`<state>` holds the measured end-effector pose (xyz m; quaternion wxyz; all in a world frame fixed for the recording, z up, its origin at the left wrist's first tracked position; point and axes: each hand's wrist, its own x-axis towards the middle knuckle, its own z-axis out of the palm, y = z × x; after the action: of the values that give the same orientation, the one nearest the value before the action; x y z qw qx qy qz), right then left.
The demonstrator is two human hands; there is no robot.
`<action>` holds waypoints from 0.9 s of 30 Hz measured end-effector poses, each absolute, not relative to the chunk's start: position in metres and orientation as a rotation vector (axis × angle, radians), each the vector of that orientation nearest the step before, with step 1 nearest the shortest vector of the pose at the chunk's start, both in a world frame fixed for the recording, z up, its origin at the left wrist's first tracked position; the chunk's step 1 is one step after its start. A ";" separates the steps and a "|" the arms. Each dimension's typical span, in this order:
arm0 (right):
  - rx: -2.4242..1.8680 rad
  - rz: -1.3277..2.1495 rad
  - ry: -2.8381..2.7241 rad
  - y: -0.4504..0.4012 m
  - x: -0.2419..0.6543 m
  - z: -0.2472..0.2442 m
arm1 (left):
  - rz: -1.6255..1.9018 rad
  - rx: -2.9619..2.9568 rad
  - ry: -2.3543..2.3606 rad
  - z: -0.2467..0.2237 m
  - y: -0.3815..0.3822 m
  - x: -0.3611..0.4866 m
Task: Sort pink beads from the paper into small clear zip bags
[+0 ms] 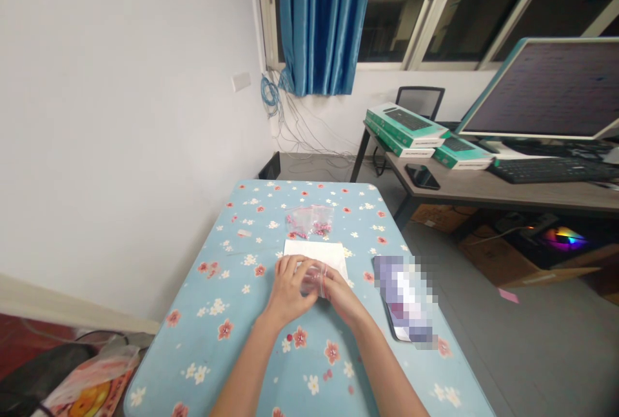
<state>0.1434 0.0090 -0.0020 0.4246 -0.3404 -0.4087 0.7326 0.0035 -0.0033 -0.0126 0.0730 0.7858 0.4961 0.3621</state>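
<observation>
A small clear zip bag (313, 280) with a reddish seal line is held between both hands over the table. My left hand (290, 291) curls around its left side, fingers over the top and thumb below. On the other side my right hand (339, 292) grips the bag near the seal line; some of its fingers are hidden. The bag's contents are too blurred to name. Just beyond and partly under the hands lies a white sheet of paper (316, 249). Farther back are clear zip bags (309, 216) with small pink and red pieces inside.
A blue flowered cloth covers the table (203, 333). At its right edge lies a phone-like flat object (406, 301), pixelated. A small red bead (289, 338) sits near my left forearm. To the right, a desk (527, 190) holds keyboard boxes (406, 124), a phone and a monitor.
</observation>
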 end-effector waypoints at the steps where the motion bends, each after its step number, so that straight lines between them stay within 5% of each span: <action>1: -0.823 1.877 -0.955 0.008 0.141 -0.002 | 1.094 2.346 1.498 -0.012 -0.003 0.003; 13: -0.715 1.901 -0.286 0.019 0.143 -0.015 | 1.331 1.748 1.325 -0.009 0.002 -0.004; 27: -0.686 1.980 -0.204 0.018 0.136 -0.017 | 1.448 0.991 1.058 -0.001 0.010 -0.009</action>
<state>0.1361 0.0185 -0.0173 0.4953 -0.2831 -0.0841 0.8170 -0.0087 0.0103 -0.0014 0.5196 0.4134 0.4412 0.6037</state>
